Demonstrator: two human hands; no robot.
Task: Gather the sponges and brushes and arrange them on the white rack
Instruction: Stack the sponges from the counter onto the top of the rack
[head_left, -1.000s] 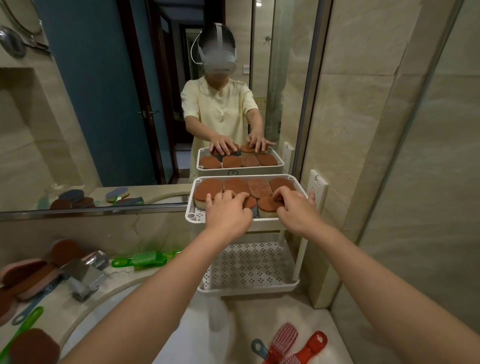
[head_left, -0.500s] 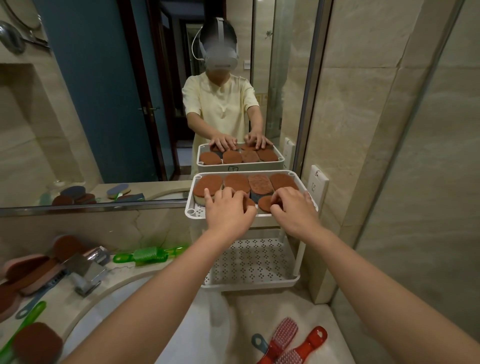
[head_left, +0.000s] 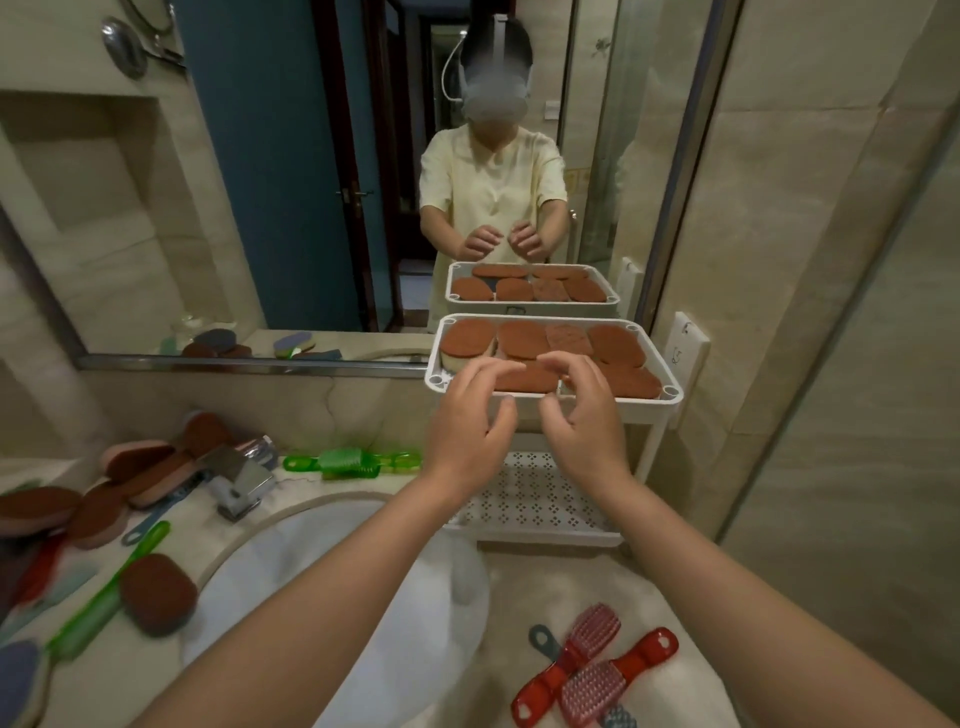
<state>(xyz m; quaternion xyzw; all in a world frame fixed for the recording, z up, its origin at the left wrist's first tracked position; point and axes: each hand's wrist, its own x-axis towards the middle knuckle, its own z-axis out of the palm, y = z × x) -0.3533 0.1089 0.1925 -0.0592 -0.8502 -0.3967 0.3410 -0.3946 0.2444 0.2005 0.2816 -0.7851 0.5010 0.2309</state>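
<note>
- Six brown sponges (head_left: 522, 340) on the white rack's (head_left: 673, 397) top tier, 1 o'clock.
- About six loose sponges (head_left: 156, 592) at 9 o'clock.
- Two red brushes (head_left: 587, 660), 5 o'clock.
- Two green brushes (head_left: 353, 462), 8 and 11 o'clock.

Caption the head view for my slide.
Left hand and right hand hover empty at the white rack, its top shelf filled with brown sponges; red brushes lie nearby.

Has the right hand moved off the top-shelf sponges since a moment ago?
Yes. The right hand has pulled back toward the person, off the sponges, to the near rim of the white rack.
</note>
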